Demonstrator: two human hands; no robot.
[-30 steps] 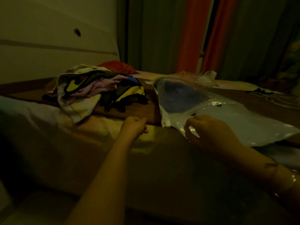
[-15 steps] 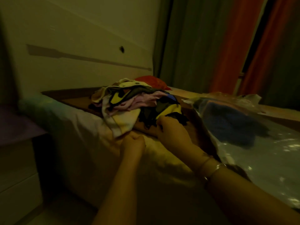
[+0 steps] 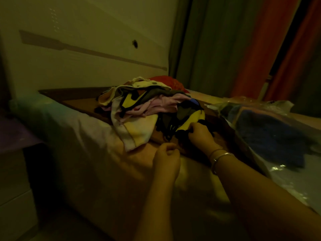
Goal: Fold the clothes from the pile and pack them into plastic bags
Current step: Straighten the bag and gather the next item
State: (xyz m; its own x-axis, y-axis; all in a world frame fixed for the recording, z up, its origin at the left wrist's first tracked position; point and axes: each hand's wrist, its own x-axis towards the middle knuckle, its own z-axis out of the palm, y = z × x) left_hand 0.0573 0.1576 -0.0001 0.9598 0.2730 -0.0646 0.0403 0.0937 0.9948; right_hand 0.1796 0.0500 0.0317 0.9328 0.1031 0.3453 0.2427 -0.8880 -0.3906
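Note:
A pile of mixed clothes (image 3: 144,106) lies on the bed, pink, white, yellow and dark pieces tangled together. My right hand (image 3: 199,134) grips a black and yellow garment (image 3: 187,119) at the pile's near right edge. Just in front of the pile, my left hand (image 3: 166,157) hovers over the sheet with its fingers curled and nothing in it. A clear plastic bag (image 3: 284,173) holding a folded blue garment (image 3: 271,134) lies to the right.
The bed (image 3: 86,153) has a pale sheet hanging over its near side. A red cushion (image 3: 166,82) sits behind the pile. A cream wall stands at the left, grey and orange curtains (image 3: 260,49) at the back. More crumpled plastic (image 3: 257,103) lies behind the bag.
My right hand left the plastic bag, moved left to the clothes pile and took hold of the black and yellow garment. The view swung left. My left hand stayed curled near the pile.

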